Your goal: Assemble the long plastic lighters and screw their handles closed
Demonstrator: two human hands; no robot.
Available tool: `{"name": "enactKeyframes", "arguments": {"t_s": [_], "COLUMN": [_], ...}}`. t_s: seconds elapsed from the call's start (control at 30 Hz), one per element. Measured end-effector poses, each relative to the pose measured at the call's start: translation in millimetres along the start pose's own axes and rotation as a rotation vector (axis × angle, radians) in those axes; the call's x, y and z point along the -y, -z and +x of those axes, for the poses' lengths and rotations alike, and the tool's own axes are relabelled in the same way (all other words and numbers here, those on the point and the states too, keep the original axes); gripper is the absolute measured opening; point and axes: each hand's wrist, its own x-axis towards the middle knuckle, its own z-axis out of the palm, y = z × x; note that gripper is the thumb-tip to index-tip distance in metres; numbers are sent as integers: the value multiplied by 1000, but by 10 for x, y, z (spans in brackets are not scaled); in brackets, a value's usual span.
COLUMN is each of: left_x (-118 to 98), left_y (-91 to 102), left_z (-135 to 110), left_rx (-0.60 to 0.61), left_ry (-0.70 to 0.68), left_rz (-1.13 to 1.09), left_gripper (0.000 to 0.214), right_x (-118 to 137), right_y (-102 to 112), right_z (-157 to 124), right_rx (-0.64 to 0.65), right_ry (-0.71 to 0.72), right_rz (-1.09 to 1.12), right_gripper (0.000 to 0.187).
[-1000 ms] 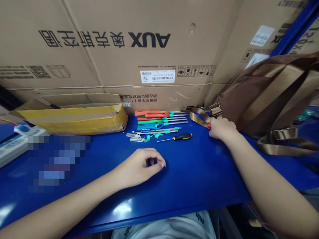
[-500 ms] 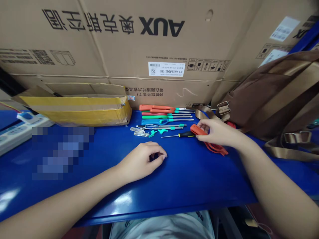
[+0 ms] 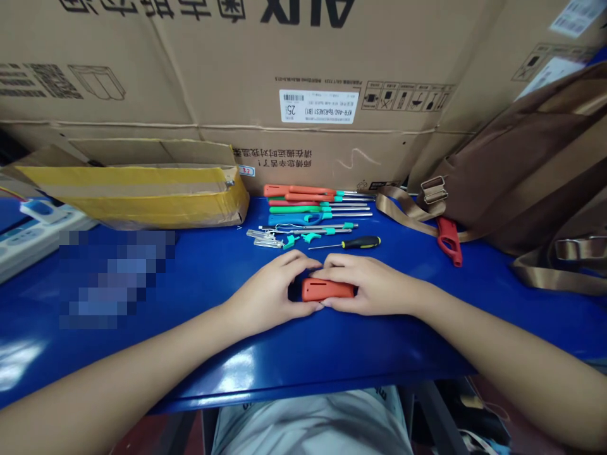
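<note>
My right hand [image 3: 367,283] is closed around an orange lighter handle [image 3: 327,290], a plastic shell with a slot in its upper side. The handle lies level just above or on the blue table; the right palm and fingers hide its far end. My left hand [image 3: 270,287] curves around the handle's left end, thumb and fingers apart, with a gap between palm and handle. Its thumb tip is by the handle's lower edge; whether it touches, I cannot tell. Beyond the hands lies a black and yellow screwdriver [image 3: 361,242]. Several long-necked lighters [image 3: 303,210] are stacked behind it.
Clear plastic parts [image 3: 265,239] and small turquoise pieces [image 3: 311,237] lie by the lighters. A red handle [image 3: 448,241] rests near a brown bag [image 3: 512,164] at right. A yellow-taped box [image 3: 156,205] and a power strip [image 3: 42,243] stand left. Large cardboard [image 3: 190,82] backs the table [image 3: 265,354].
My right hand has brought the orange handle left and nearer to me, away from the red handle and screwdriver. It now meets my left hand, which has opened slightly. The view has tilted down.
</note>
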Motion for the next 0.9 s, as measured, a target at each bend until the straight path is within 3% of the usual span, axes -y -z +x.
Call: {"name": "enactKeyframes", "arguments": {"t_s": [0.2, 0.37, 0.5, 0.73, 0.9], "left_x": [24, 67, 81, 86, 69], "left_y": [38, 87, 104, 105, 73], "left_z": [-3, 4, 8, 22, 3], "left_rx": [15, 47, 57, 42, 29], "left_ry": [8, 38, 66, 140, 153], "left_rz": [87, 70, 49, -2, 10], "left_gripper": [34, 26, 26, 56, 78], "right_x": [-39, -27, -47, -175, -192], "right_y": [157, 231, 193, 129, 162], "right_z": [-78, -95, -68, -37, -70], "right_rx": [-18, 44, -10, -118, -352], "right_ry": [-24, -47, -24, -45, -77], "right_rz": [-122, -164, -103, -205, -212], "right_gripper": [45, 30, 23, 25, 26]}}
